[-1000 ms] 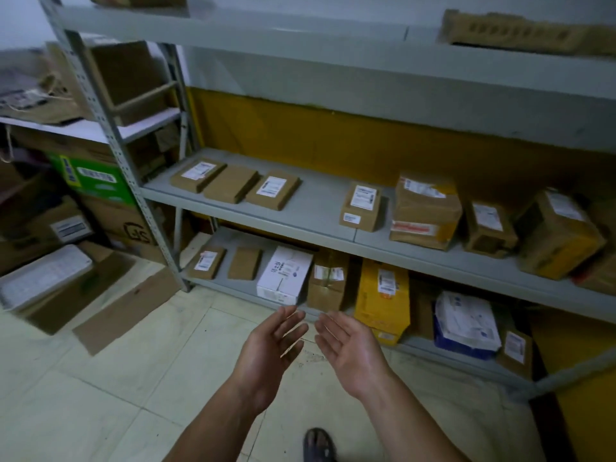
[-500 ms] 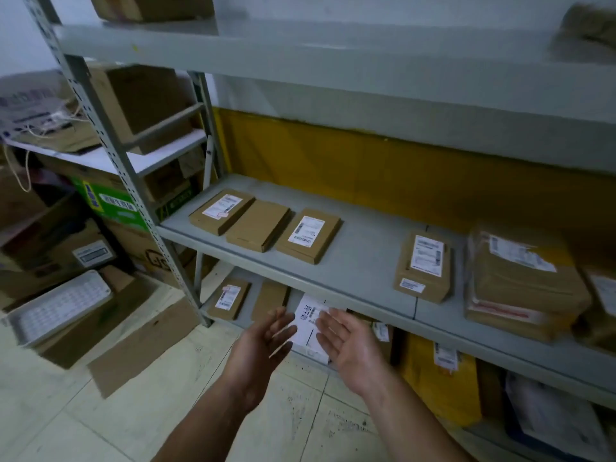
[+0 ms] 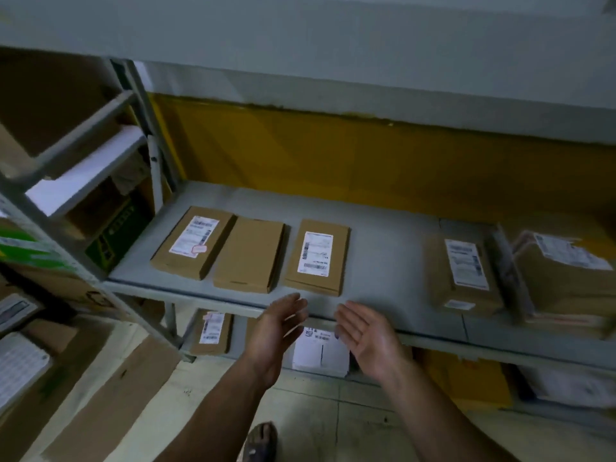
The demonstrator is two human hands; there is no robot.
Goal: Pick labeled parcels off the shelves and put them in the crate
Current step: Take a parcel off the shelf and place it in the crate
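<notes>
Your left hand [image 3: 276, 331] and right hand [image 3: 366, 331] hovered empty, fingers [image 3: 295, 305] relaxed; the labeled parcel [image 3: 316, 258] looked light, stiff: grip its long edges.

The shelf [image 3: 383, 258] is flat grey, backed by a wall band [image 3: 333, 155] of mustard yellow. The left parcel [image 3: 191, 243] and the third parcel [image 3: 316, 256] are brown cardboard with white labels printed in black bars, the left label also carrying a small red stamp; the middle parcel [image 3: 250, 255] is plain brown. Lower down, a white box [image 3: 320, 353] shows black print, and the floor [image 3: 316, 415] is pale cream tile with dark grout lines.
</notes>
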